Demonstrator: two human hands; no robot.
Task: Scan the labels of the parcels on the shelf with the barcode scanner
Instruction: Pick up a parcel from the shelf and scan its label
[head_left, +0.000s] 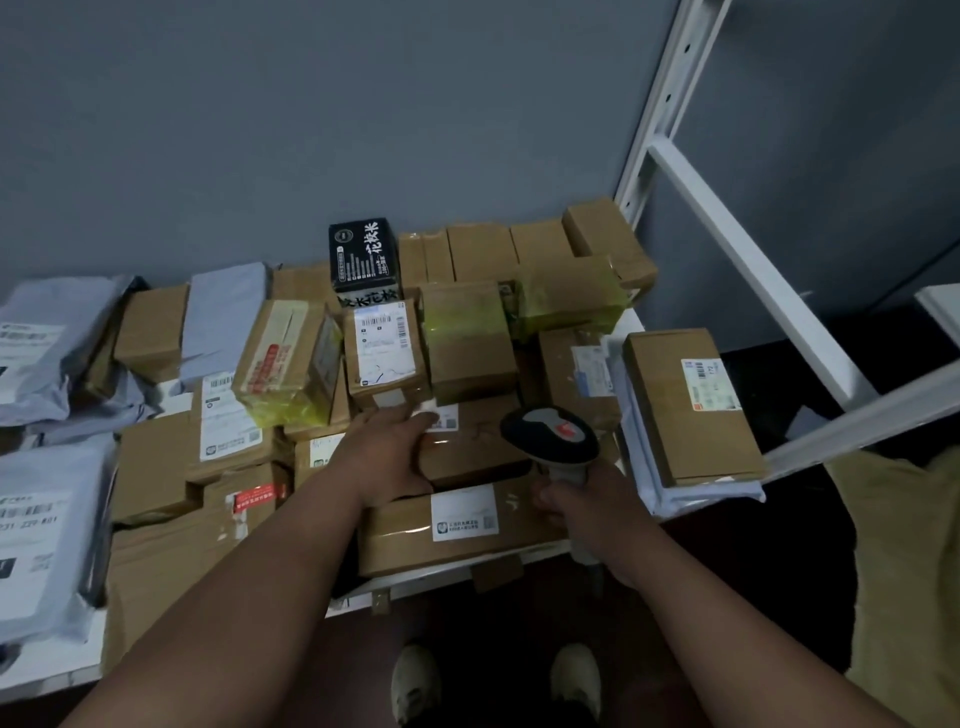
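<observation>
Many cardboard parcels cover a white shelf (452, 574). My right hand (582, 501) grips the handle of a grey and black barcode scanner (550, 434), whose head points toward the parcels ahead. My left hand (387, 452) rests on a flat brown parcel (467, 452), its fingers curled over the parcel's far edge near a small white label (441, 418). Just behind it stands a small box with a white barcode label (382, 345). In front lies a long parcel with a white label (465, 512).
Grey plastic mailer bags (41, 535) lie at the left. A black printed box (363, 254) stands at the back. A labelled box (691, 405) lies on white mailers at the right. White shelf uprights (654, 104) rise at the right. My shoes (415, 680) show below.
</observation>
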